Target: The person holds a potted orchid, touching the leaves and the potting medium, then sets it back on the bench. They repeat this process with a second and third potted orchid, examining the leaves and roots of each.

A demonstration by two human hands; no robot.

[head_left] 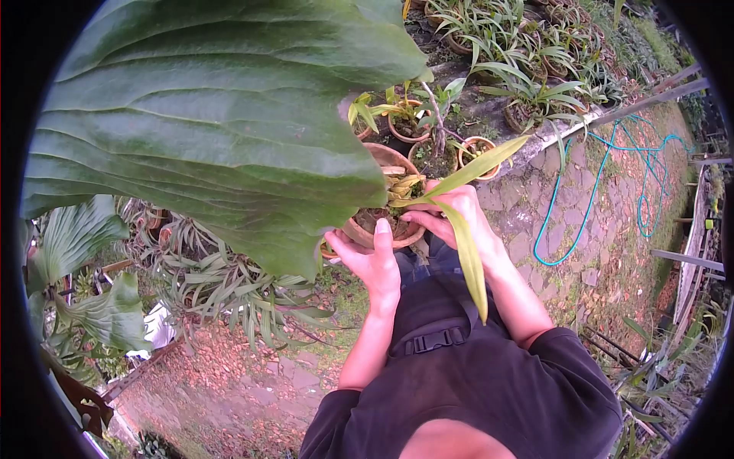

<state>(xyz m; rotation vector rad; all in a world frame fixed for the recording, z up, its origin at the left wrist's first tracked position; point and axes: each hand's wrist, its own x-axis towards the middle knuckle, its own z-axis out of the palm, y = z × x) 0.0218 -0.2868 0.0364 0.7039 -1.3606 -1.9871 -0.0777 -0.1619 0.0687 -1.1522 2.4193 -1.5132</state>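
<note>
A round clay pot (388, 157) sits in front of my body, partly covered by a large green leaf (222, 138). My left hand (375, 268) grips its near left side, thumb over the rim and fingers wrapped low around the outside. Inside are dark potting material and a plant with pale yellowish stem bases (403, 184). Two long yellow-green leaves (468, 249) of that plant stretch out past my right hand (456, 208). The right fingers are closed at the stem base, just inside the pot; what they pinch is hidden.
Several small potted plants (409, 120) stand just beyond the pot, on a ledge with more strappy-leaved plants (527, 57). A blue-green hose (552, 206) lies looped on the stone paving at right. Strappy foliage (222, 279) hangs at left.
</note>
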